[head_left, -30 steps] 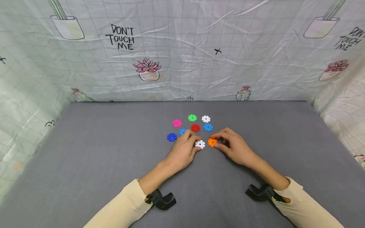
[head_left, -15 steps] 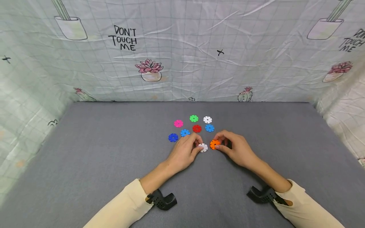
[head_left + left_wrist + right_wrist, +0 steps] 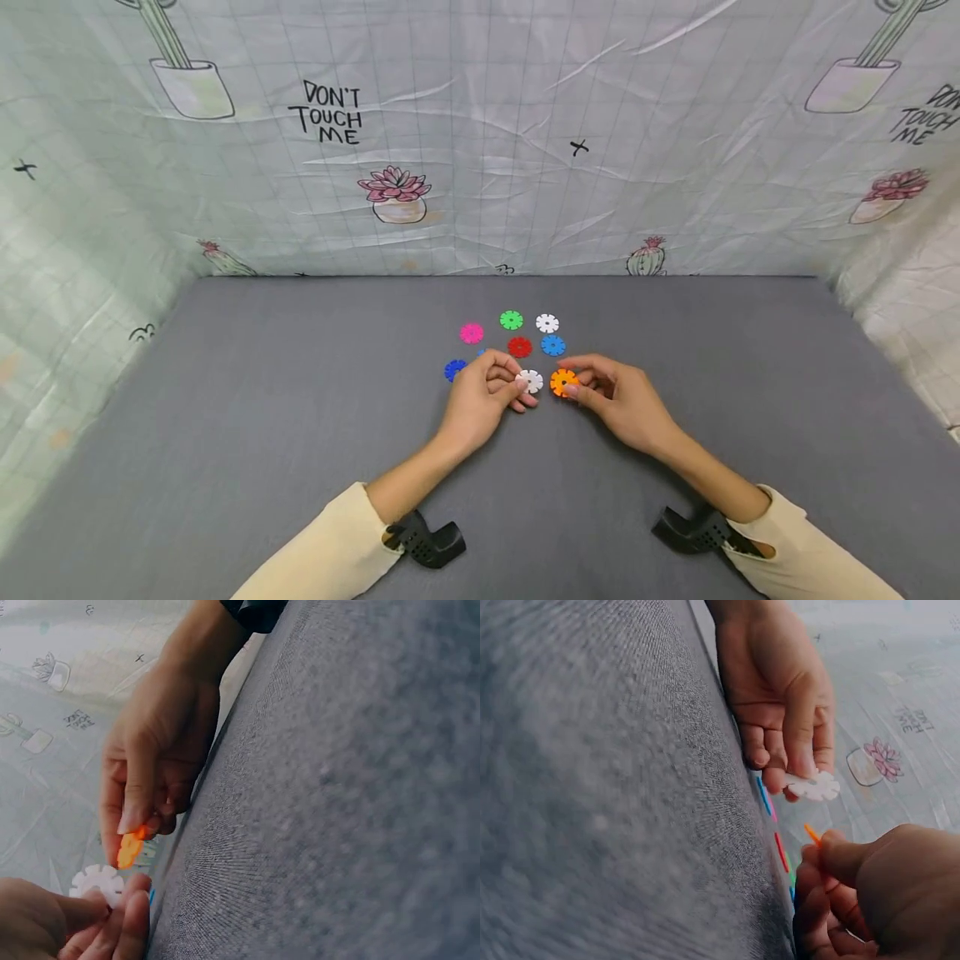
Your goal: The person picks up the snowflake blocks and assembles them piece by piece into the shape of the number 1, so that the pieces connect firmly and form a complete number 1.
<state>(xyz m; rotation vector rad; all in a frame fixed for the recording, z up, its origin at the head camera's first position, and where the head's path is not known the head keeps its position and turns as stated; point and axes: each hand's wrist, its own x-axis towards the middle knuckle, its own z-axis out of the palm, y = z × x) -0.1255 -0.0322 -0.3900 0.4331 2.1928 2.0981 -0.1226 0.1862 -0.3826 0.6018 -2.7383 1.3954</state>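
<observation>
My left hand pinches a white notched disc between thumb and fingers. Opposite it, my right hand pinches an orange notched disc by its right side. A small gap separates the two discs in the head view. Both wrist views show them raised off the table: the white disc shows its face in the left wrist view, and the orange disc appears nearly edge-on in the right wrist view.
Behind the hands lie loose notched discs: pink, green, white, red, light blue and dark blue. Another light blue one is mostly hidden by the left hand. A printed cloth hangs behind the grey table.
Both hands have lifted the white and orange discs off the table. The left hand's fingers have turned so the white disc shows above them. The view has shifted slightly.
</observation>
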